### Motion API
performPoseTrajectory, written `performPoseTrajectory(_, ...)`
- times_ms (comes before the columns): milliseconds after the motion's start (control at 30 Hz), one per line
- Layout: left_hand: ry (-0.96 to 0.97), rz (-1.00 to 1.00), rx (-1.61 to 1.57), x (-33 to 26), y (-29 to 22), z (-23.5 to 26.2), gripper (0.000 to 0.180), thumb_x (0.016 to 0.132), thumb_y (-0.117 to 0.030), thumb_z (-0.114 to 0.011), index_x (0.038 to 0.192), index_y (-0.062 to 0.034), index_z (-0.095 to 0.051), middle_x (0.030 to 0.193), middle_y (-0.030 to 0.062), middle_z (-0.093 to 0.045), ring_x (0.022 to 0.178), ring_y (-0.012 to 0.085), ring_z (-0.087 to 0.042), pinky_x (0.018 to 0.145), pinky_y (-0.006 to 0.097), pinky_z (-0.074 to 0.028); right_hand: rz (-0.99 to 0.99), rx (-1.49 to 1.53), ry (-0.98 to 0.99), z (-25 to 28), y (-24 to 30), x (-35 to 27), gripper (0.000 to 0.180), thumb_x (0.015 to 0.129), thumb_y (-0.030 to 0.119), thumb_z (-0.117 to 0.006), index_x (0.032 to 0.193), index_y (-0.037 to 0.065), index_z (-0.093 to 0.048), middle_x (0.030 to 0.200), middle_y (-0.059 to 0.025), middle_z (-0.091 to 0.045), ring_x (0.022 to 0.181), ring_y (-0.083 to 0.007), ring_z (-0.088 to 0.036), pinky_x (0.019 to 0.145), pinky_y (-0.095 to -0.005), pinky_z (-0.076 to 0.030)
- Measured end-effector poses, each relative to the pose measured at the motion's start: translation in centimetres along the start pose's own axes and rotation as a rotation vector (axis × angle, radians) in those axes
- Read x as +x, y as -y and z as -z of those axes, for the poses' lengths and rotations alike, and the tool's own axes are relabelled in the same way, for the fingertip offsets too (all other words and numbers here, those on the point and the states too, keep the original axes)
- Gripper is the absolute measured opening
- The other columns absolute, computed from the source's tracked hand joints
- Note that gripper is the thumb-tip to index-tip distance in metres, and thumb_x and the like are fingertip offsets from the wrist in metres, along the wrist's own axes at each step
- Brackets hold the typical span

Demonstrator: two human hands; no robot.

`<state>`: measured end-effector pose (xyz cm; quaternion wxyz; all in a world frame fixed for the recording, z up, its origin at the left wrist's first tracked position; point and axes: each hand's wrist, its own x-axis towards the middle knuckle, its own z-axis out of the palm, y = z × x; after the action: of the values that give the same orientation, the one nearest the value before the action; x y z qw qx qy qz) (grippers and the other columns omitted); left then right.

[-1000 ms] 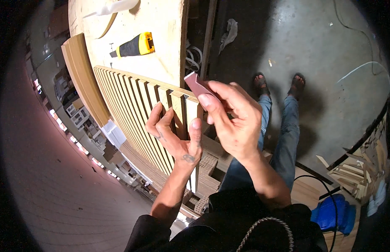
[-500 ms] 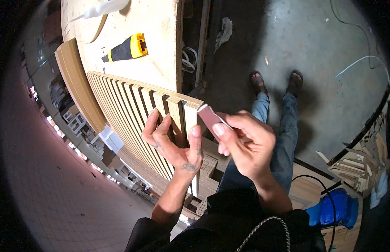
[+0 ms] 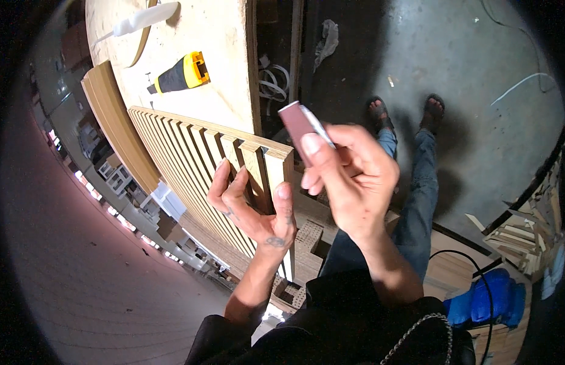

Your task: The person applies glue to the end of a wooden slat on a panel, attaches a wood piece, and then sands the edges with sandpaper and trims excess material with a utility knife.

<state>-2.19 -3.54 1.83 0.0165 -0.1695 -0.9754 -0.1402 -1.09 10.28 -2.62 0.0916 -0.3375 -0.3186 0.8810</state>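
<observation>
A slatted wooden panel (image 3: 200, 143) stands on the workbench, its pale slats parted by dark gaps. My left hand (image 3: 255, 216) rests against the slats near the closest corner, with fingers spread and thumb apart; it is open. Pinched between thumb and fingers of my right hand (image 3: 355, 182) is a folded strip of reddish-brown sandpaper (image 3: 299, 129) with a pale underside. The strip is in the air just right of the panel's corner, apart from the wood.
On the bench (image 3: 224, 36) lie a yellow-and-black tool (image 3: 184, 73) and a white nozzle bottle (image 3: 145, 18). Long wooden boards (image 3: 118, 128) stand beyond the panel. Offcuts (image 3: 519, 237) and a blue bundle (image 3: 492, 298) are at the lower right.
My right hand has lifted the sandpaper up and away from the panel's corner. My left hand stays against the slats.
</observation>
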Motion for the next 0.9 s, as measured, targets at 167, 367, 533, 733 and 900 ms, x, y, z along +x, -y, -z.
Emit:
performPoseTrajectory(167,0.020,0.012,0.035,-0.2,0.0,0.4,0.055,0.088,-0.034,-0.070,0.120,0.0054,-0.050,0.133,0.0232,-0.036,0.124,0.0301,-0.037,0.100,0.042,-0.038,0.024,-0.091,0.174,1.4,0.7,-2.7,0.010,0.094,0.002,-0.063,0.098,-0.007,-0.064,0.069,-0.0053,-0.062,0.054,-0.0056,-0.057,0.047,-0.0193,-0.044)
performPoseTrajectory(367,-0.042,0.034,-0.094,-0.1,-0.3,-0.5,0.055,0.089,-0.035,-0.069,0.120,0.0052,-0.048,0.133,0.0210,-0.035,0.123,0.0295,-0.038,0.100,0.041,-0.039,0.046,-0.002,0.084,-0.5,-0.1,-0.6,0.009,0.094,0.003,-0.063,0.095,-0.006,-0.065,0.073,-0.0089,-0.065,0.057,-0.0078,-0.064,0.042,-0.0197,-0.050)
performPoseTrajectory(533,-0.054,0.095,-0.180,-0.1,-0.4,-0.3,0.057,0.090,-0.036,-0.068,0.121,0.0066,-0.046,0.133,0.0204,-0.031,0.123,0.0291,-0.040,0.099,0.041,-0.043,0.025,0.044,0.141,0.9,0.7,-2.5,0.013,0.096,0.007,-0.061,0.091,-0.004,-0.065,0.072,-0.0075,-0.065,0.055,-0.0048,-0.060,0.040,-0.0182,-0.046)
performPoseTrajectory(733,-0.056,0.052,-0.068,0.0,-0.3,-0.4,0.051,0.098,-0.040,-0.052,0.115,0.0078,-0.050,0.130,0.0226,-0.038,0.120,0.0287,-0.039,0.100,0.045,-0.036,0.165,-0.238,-0.024,-0.2,-0.9,-2.7,0.017,0.091,0.011,-0.070,0.078,0.003,-0.062,0.066,0.0023,-0.055,0.051,-0.0008,-0.043,0.041,-0.0196,-0.031)
performPoseTrajectory(900,-0.079,0.021,-0.050,0.2,-0.3,-0.4,0.038,0.101,-0.028,-0.050,0.114,0.0080,-0.050,0.131,0.0245,-0.040,0.121,0.0283,-0.041,0.099,0.042,-0.037,0.123,-0.115,-0.121,-0.8,-1.9,-1.6,0.013,0.094,0.012,-0.066,0.084,0.004,-0.062,0.065,0.0032,-0.056,0.050,-0.0005,-0.043,0.042,-0.0189,-0.031)
